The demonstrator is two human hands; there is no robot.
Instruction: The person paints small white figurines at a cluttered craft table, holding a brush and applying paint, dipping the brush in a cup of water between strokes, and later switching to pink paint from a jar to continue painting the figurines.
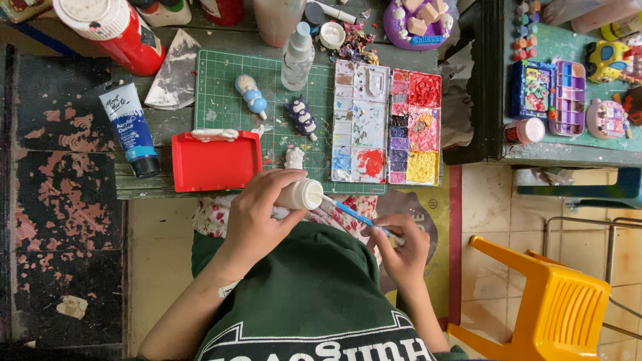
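While left hand (257, 214) grips a white figurine (301, 194), right hand (401, 251) (seemingly) paints.

On the cutting mat (227, 87) the paint palette (386, 124) lies at three o'clock from my tray (215, 164), paint tube (130, 127) at nine.

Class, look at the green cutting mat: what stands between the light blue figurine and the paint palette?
In the head view, a clear spray bottle and a dark blue-and-white figurine stand between the light blue figurine and the paint palette.
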